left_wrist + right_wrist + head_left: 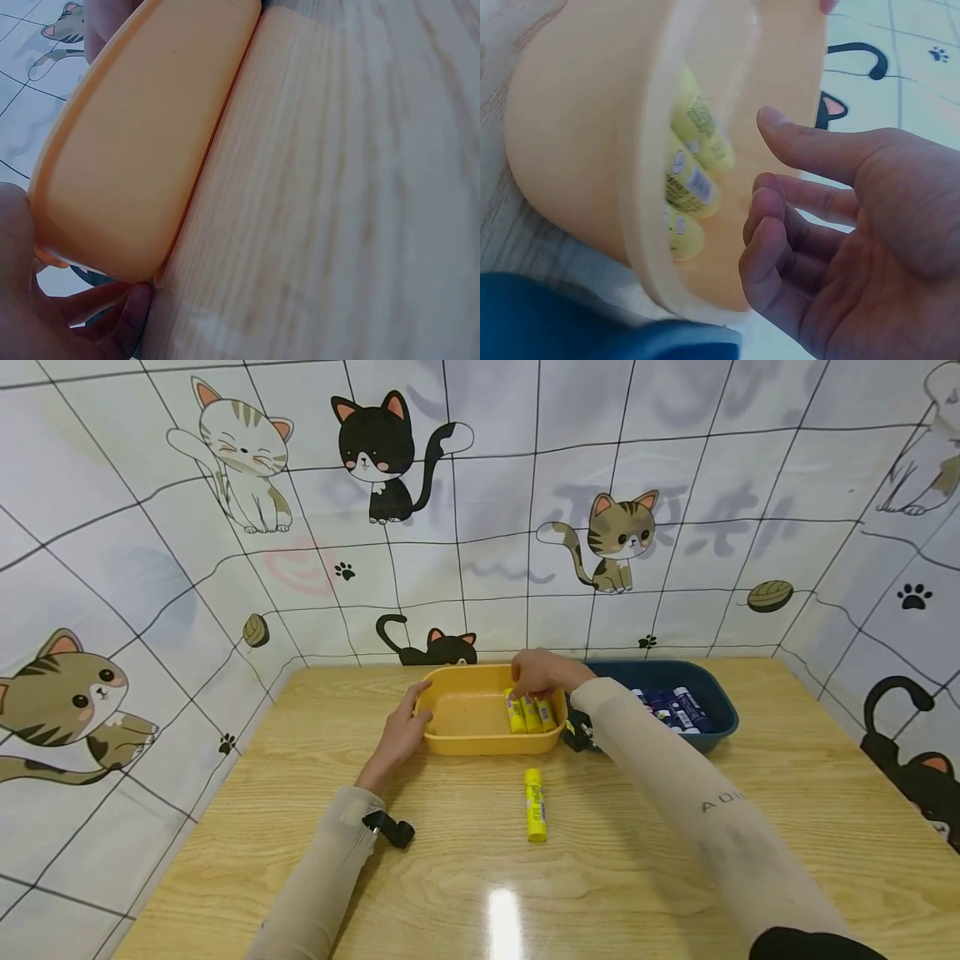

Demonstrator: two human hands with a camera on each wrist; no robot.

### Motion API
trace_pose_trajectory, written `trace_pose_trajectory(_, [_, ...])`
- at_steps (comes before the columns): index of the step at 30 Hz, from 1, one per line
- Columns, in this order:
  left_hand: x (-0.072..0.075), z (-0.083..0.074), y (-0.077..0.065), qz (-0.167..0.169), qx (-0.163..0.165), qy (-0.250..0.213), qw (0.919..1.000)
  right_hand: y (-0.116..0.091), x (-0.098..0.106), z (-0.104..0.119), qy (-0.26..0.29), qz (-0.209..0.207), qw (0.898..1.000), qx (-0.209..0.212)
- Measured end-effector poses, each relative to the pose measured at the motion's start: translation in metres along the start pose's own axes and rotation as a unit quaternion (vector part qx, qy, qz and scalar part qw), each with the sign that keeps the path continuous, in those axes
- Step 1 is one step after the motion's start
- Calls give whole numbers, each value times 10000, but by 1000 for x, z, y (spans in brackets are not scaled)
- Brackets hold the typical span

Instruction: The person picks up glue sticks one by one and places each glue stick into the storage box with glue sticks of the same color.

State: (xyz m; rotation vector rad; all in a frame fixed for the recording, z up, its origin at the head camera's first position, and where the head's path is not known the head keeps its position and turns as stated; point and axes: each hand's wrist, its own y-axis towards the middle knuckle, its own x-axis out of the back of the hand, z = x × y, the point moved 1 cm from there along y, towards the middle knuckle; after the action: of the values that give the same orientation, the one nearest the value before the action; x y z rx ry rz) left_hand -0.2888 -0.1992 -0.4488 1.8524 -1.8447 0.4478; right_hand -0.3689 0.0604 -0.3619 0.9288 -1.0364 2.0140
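Observation:
A yellow plastic bin (480, 745) sits on the table, with several yellow glue sticks (532, 714) lying side by side at its right end. My left hand (401, 731) grips the bin's left end, thumb near the rim and fingers against the outer wall (135, 157). Over the glue sticks, my right hand (543, 672) hovers at the bin's right side; its fingers (765, 247) are loosely bent, and nothing shows between them and the thumb. Another yellow glue stick (536, 806) lies on the table in front of the bin.
Right of the yellow bin stands a dark blue bin (722, 700), holding several dark blue and white glue sticks (686, 710), partly hidden by my right sleeve. Behind the wooden table (450, 860) hangs a cat-patterned cloth (495, 502). Each wrist carries a small black camera.

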Motion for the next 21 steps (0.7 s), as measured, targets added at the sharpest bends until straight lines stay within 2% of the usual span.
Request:
trace_pose_trajectory(9, [0, -3, -1, -57, 41, 22, 10000, -32, 5, 8, -315, -431, 9960, 724])
trace_pose_trajectory(21, [0, -1, -2, -60, 63, 1, 10000, -74, -17, 14, -333, -1021, 9808, 1629])
